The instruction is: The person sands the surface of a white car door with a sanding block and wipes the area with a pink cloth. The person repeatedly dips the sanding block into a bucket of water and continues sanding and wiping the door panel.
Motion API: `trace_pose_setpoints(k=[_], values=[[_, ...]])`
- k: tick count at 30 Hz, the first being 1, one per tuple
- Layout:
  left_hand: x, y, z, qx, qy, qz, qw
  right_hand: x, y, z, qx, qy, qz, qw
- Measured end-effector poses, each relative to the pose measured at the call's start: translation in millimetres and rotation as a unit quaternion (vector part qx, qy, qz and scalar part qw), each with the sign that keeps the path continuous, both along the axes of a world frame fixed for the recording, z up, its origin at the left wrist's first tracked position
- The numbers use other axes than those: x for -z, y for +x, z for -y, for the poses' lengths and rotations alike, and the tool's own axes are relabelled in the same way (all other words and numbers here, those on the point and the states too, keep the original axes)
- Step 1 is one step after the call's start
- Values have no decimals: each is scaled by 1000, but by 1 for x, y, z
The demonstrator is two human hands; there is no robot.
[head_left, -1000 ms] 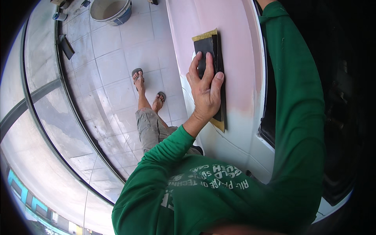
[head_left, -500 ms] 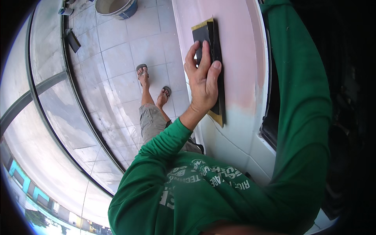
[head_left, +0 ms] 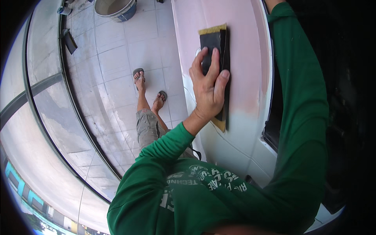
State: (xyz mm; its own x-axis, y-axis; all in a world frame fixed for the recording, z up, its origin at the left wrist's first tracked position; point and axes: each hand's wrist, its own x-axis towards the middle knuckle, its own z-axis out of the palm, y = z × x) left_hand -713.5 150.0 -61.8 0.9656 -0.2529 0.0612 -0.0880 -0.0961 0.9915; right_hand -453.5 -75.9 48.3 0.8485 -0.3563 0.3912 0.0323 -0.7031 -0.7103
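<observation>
A long dark sanding block [head_left: 212,41] lies flat on a pink and pale, smooth painted panel [head_left: 244,47]. Yellowish sandpaper [head_left: 213,29] is wrapped under it and sticks out at both ends. My left hand [head_left: 207,88] grips the block, its fingers over one side and the thumb along the other. Beyond the panel's edge, my right arm reaches up to the top of the picture. Only a sliver of my right hand [head_left: 273,3] shows at the cuff, and its fingers are out of view.
A round bucket [head_left: 127,15] stands on the tiled floor [head_left: 113,58] at the far side. A dark flat piece [head_left: 70,42] and a small can [head_left: 64,10] are near a second large panel with dark trim [head_left: 58,121] on the left. A dark opening borders the pink panel.
My left hand and the sanding block sit slightly lower and further right in the picture. The view has shifted a little, and a bit of my right hand has come in at the top.
</observation>
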Motion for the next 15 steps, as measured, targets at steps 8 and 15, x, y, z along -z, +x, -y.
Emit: trace_pose_setpoints(k=[8,15], values=[[13,205,59,-40,28,114,992,-10,-43,-19,148,-123,-42,980],[-39,33,35,32,49,91,994,19,-67,21,207,43,-58,976]])
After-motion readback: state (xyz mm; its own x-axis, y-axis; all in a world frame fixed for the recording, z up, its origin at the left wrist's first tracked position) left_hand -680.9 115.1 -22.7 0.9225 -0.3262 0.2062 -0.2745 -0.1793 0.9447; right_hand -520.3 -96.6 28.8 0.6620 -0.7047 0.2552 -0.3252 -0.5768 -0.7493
